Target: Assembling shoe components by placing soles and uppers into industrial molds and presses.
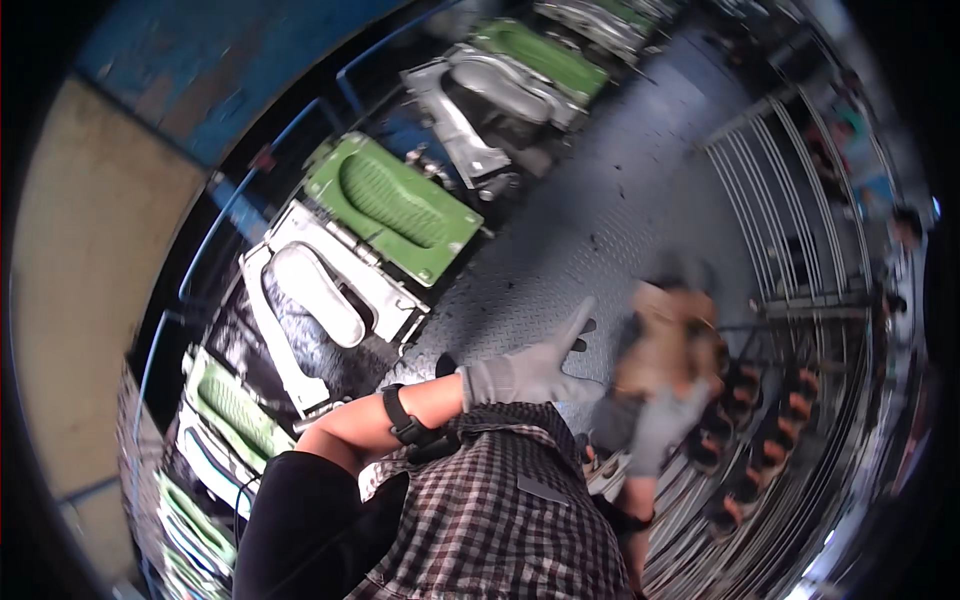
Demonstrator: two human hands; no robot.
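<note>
My left hand (530, 372), in a pale grey glove, stretches out over the walkway with fingers spread and nothing in it. To its right is a tan-and-black bundle (668, 335), smeared by motion, which looks like footwear. My right hand (665, 420), also gloved and blurred, overlaps the near edge of the bundle and appears to hold it; its exact finger positions do not show. Left of my left hand, a silver sole-shaped mould (318, 295) lies opened out, with a green mould half (395, 208) beyond it.
More green and silver moulds (500, 85) line the left side behind blue rails (215, 235). On the right stands a metal bar rack (790, 200); several dark shoes with orange openings (770, 450) sit on its lower bars. A patterned metal floor (600, 240) runs between.
</note>
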